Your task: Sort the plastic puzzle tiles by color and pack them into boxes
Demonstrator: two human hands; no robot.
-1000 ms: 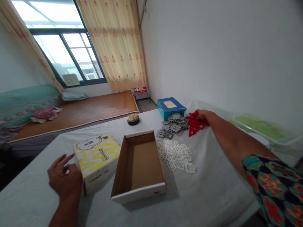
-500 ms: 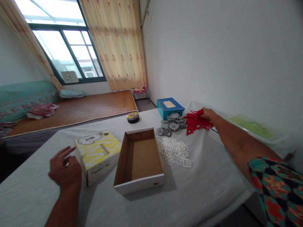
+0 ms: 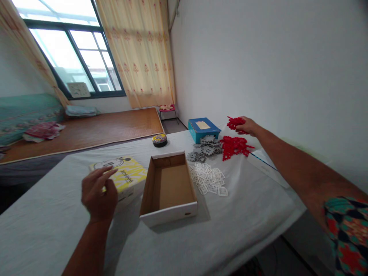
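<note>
My right hand (image 3: 246, 125) is closed on a few red lacy cut-out pieces (image 3: 235, 123), held above the table at the far right. Below it lies a pile of the same red pieces (image 3: 233, 147). My left hand (image 3: 100, 191) hovers in front of the yellow and white box lid (image 3: 129, 174), fingers loosely curved and apart, with nothing in them. Between the hands stands an open box (image 3: 169, 191), white outside and brown inside, with nothing in it. Grey lacy pieces (image 3: 206, 147) and white square openwork pieces (image 3: 207, 178) lie in heaps to its right.
A blue box (image 3: 203, 129) stands at the back of the cloth-covered table (image 3: 178, 249). A round black and yellow tin (image 3: 159, 140) sits behind the open box. On the right edge lies a white, flat-sided item (image 3: 266, 166), partly behind my forearm. The wall borders the right side.
My right hand has lifted some red pieces up off the red pile. My left hand has moved right, in front of the yellow lid. The view has shifted slightly.
</note>
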